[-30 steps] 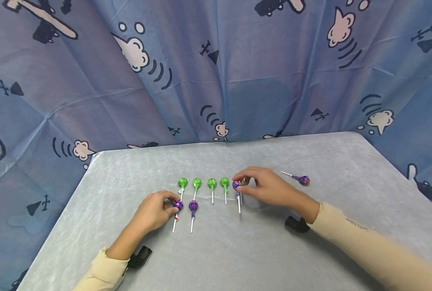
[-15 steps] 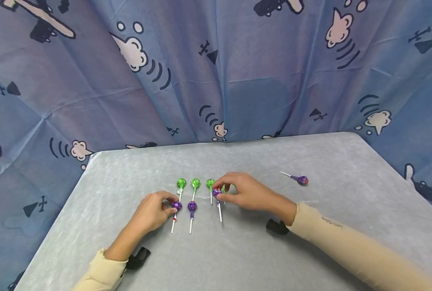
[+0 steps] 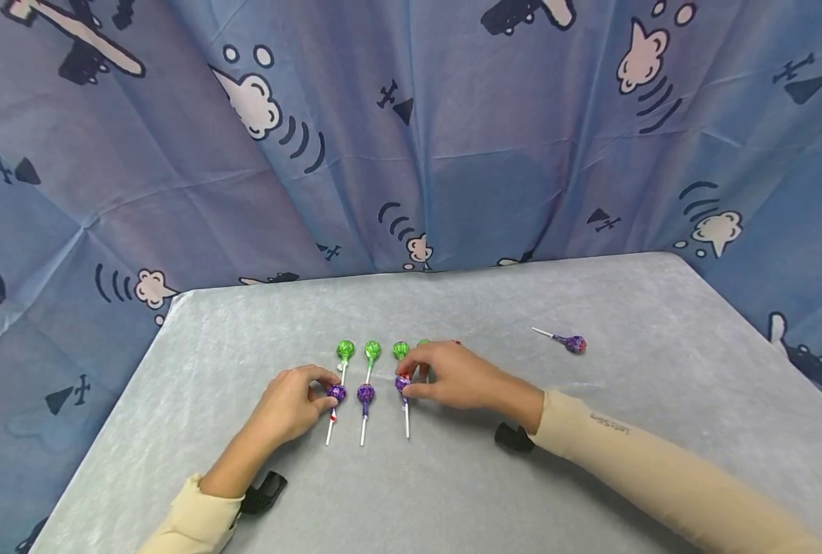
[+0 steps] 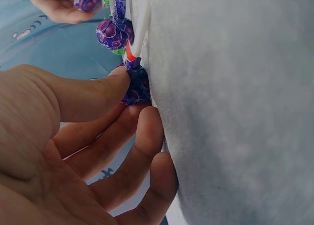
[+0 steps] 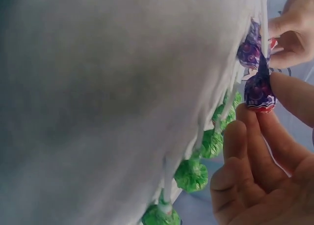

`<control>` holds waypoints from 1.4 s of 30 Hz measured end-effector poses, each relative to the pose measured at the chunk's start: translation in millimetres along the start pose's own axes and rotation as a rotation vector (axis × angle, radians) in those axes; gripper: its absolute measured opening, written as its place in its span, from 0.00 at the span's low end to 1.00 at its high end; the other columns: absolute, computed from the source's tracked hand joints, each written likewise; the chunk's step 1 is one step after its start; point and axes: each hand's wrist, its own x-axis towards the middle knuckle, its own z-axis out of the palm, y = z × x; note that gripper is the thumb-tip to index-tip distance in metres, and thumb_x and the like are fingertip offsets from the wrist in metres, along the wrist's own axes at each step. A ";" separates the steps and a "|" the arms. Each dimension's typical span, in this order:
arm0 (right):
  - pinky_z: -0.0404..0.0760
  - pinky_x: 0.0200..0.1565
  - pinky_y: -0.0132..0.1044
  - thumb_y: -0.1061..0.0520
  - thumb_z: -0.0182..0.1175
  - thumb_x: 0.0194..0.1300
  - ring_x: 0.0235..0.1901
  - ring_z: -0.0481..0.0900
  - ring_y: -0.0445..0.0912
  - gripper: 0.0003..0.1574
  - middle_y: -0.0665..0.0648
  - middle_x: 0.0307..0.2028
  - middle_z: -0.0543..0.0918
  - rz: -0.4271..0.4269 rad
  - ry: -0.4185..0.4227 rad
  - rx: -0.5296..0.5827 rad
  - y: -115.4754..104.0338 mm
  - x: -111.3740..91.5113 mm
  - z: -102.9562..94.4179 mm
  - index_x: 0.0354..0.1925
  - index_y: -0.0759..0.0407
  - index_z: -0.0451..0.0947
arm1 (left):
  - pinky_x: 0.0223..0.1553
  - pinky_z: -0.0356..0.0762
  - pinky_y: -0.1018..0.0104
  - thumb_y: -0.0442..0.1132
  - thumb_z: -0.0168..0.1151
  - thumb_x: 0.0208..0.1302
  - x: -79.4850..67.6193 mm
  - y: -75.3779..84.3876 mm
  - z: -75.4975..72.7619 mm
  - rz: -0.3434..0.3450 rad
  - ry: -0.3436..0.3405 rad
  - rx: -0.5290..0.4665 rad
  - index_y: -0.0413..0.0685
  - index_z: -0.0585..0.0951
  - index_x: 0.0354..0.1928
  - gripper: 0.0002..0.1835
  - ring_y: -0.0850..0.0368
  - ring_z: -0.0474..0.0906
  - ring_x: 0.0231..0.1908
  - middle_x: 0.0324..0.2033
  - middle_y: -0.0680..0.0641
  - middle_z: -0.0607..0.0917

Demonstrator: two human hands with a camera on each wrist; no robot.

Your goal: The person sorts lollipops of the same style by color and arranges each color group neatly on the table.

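My left hand (image 3: 293,404) pinches the head of a purple-wrapped lollipop (image 4: 137,85) lying on the table, thumb on one side and fingertips on the other. My right hand (image 3: 456,375) holds another purple lollipop (image 3: 402,383) by its head, stick toward me; in the left wrist view it appears slightly off the cloth. Between the hands lies a third purple lollipop (image 3: 365,395). Behind these is a row of green lollipops: one green lollipop (image 3: 345,350) at the left, a second green lollipop (image 3: 372,351), a third (image 3: 400,350). Further right, my right hand covers part of the row.
A separate purple lollipop (image 3: 575,344) lies at the back right, its stick pointing left. The table (image 3: 522,492) has a pale grey cover, and a blue patterned curtain (image 3: 355,154) hangs behind it. Each wrist carries a black device (image 3: 264,492).
My right hand has carried its purple lollipop leftward and toward me, from the right end of the green row to beside the middle purple lollipop. The left hand stays in place.
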 end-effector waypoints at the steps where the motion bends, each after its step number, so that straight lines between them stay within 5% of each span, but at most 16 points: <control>1: 0.78 0.45 0.33 0.49 0.68 0.64 0.41 0.82 0.39 0.13 0.43 0.42 0.86 -0.001 -0.007 0.000 0.8 0.4 1.3 0.47 0.48 0.84 | 0.29 0.68 0.67 0.35 0.74 0.55 0.0 -0.2 0.2 0.002 0.001 0.002 0.51 0.88 0.41 0.11 0.64 0.72 0.25 0.26 0.53 0.84; 28: 0.75 0.39 0.30 0.46 0.69 0.62 0.34 0.78 0.35 0.12 0.40 0.35 0.85 0.051 -0.045 -0.037 -2.1 3.8 10.5 0.43 0.46 0.85 | 0.30 0.69 0.66 0.35 0.74 0.55 -1.5 -0.1 -0.3 -0.010 0.005 -0.001 0.50 0.88 0.42 0.12 0.64 0.73 0.26 0.27 0.53 0.84; 42: 0.77 0.45 0.35 0.45 0.69 0.62 0.39 0.80 0.39 0.19 0.45 0.42 0.87 0.077 -0.030 -0.015 6.5 -8.2 -1.9 0.49 0.49 0.84 | 0.30 0.68 0.65 0.36 0.74 0.55 -0.9 0.8 1.0 -0.016 -0.001 0.004 0.51 0.87 0.42 0.12 0.63 0.72 0.26 0.26 0.53 0.83</control>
